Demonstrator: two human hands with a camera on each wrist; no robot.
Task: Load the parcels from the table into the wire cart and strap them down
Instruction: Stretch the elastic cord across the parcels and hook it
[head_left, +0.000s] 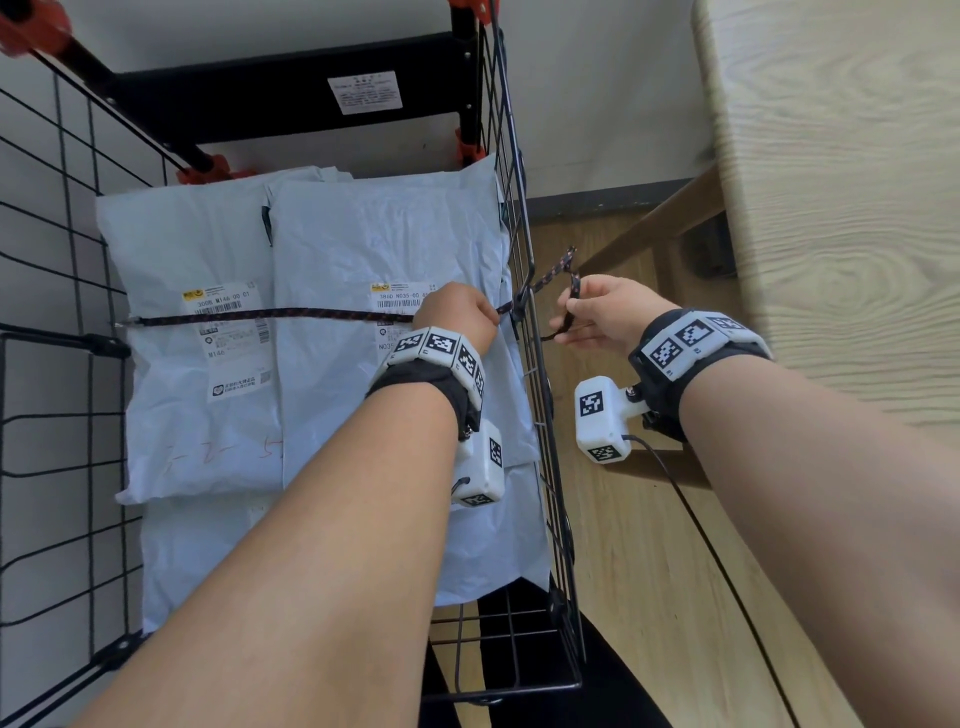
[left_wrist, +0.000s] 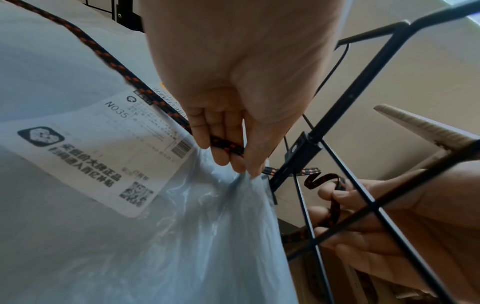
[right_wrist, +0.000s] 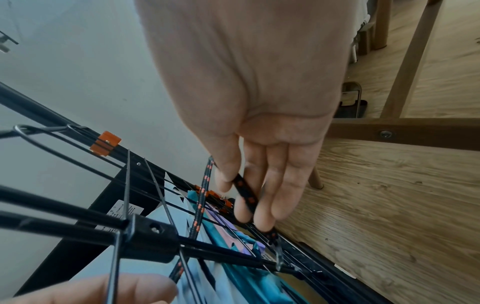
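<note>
Several pale blue parcels with white labels lie flat in the black wire cart. A dark cord with orange flecks runs across them from the cart's left side to its right wall. My left hand is inside the cart and pinches the cord against a parcel by the wall. My right hand is outside the wall and pinches the cord's free end, which loops up past the wire.
A light wooden table stands close on the right, its leg slanting down behind my right hand. Wood floor runs between cart and table. The cart's black handle frame with orange clips stands against the pale wall.
</note>
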